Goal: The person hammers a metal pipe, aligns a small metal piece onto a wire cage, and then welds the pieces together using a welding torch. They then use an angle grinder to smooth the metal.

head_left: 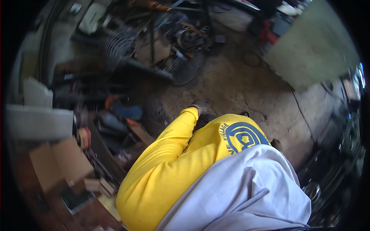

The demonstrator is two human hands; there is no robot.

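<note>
My left arm, in a yellow sleeve (165,142), reaches forward and bends in front of my body. At its cuff my left hand (202,105) shows only in part, dark and blurred against the brown floor. Its fingers cannot be made out, nor whether they hold anything. My right hand does not show. A pale grey cloth (235,188) lies over the yellow shirt (216,140), which has a dark blue round print on its front.
Open cardboard boxes (63,163) sit at the lower left. Wire coils (121,42) and metal parts are heaped at the far left, on a cracked floor (239,81). A large pale sheet (314,46) stands at the far right, near a dark cable (303,111).
</note>
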